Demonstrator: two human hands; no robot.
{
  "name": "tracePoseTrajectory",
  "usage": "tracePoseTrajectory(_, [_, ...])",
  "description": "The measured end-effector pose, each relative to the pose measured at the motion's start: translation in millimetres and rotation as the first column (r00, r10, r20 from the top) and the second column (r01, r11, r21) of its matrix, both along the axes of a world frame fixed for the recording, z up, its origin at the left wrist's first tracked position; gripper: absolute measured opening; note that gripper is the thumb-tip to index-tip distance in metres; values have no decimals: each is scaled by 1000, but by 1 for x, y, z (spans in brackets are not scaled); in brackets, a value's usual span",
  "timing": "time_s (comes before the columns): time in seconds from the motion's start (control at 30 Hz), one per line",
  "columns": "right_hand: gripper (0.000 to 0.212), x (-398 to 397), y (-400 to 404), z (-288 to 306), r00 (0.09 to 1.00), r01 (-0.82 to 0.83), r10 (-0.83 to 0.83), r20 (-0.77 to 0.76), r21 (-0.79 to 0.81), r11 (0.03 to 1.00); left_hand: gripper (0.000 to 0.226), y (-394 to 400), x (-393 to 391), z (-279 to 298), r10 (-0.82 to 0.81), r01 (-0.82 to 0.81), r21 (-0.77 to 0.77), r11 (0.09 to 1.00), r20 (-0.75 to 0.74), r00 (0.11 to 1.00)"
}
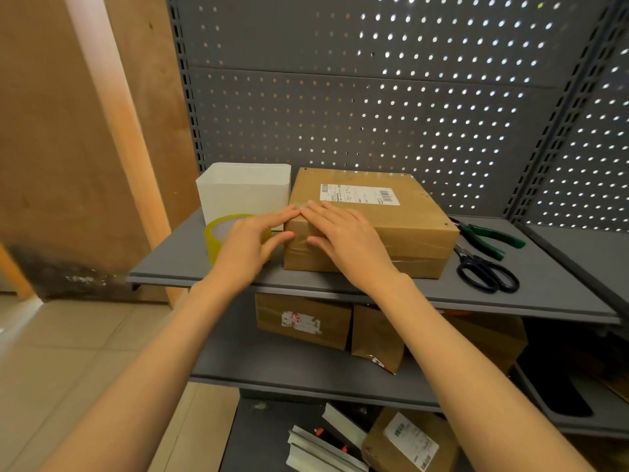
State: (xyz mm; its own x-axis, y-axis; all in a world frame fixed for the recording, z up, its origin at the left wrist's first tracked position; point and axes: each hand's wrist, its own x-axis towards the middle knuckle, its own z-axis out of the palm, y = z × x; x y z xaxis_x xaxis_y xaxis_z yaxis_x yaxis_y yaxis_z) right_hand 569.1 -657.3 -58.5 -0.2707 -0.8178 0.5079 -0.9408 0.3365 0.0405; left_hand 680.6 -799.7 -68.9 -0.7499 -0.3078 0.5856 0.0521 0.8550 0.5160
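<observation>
1. Currently both hands are flat with straight fingers, pressing and grasping nothing. The left hand (252, 240) touches the box's left top edge, thumb against the front face. The right hand (343, 236) lies palm-down on the near left corner, thumb on the front face.
2. The cardboard box (408, 226) is brown and closed, with clear tape over that corner and a white barcode label on top. It sits mid-way along the upper grey shelf (561, 277).
3. A yellowish tape roll (216, 238) stands just left of the box, with a white bin (245, 189) behind it.
4. Green-handled pliers (490, 236) and dark scissors (486, 272) lie to the right of the box.
</observation>
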Motion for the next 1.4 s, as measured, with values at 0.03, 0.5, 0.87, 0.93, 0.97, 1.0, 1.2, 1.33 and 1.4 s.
tracePoseTrajectory(0.03, [53, 0, 2, 1, 1000, 14, -13, -14, 42, 999, 49, 0, 1, 2, 20, -19, -54, 998, 33, 999])
tracePoseTrajectory(0.5, [39, 17, 61, 1, 958, 216, -150, 243, -275, 937, 38, -8, 49, -18, 272, -270, -114, 956, 5, 962])
tracePoseTrajectory(0.87, [25, 40, 71, -13, 951, 171, -91, 295, -256, 951, 36, -27, 37, -11, 398, -243, -486, 839, 244, 884])
tracePoseTrajectory(0.93, [25, 43, 71, -14, 946, 156, -79, 314, -229, 961, 32, -26, 33, -5, 383, -191, -491, 850, 327, 864])
tracePoseTrajectory(0.97, [25, 45, 71, -14, 943, 150, -74, 325, -216, 965, 31, -26, 31, -3, 381, -177, -481, 859, 368, 848])
tracePoseTrajectory(1.0, [25, 46, 71, -14, 939, 144, -68, 336, -207, 968, 31, -27, 29, -1, 386, -170, -483, 859, 393, 834])
tracePoseTrajectory(1.2, [23, 55, 79, -1, 897, 99, 32, 441, -271, 958, 36, -8, 40, 14, 329, -335, 10, 942, 169, 929])
tracePoseTrajectory(1.33, [20, 72, 75, 35, 755, 31, 306, 581, -497, 867, 16, 39, 59, 39, 181, -81, 412, 908, -210, 961])
tracePoseTrajectory(1.4, [18, 84, 71, 53, 690, -23, 437, 577, -587, 810, 13, 64, 66, 51, 133, 52, 510, 859, -320, 938])
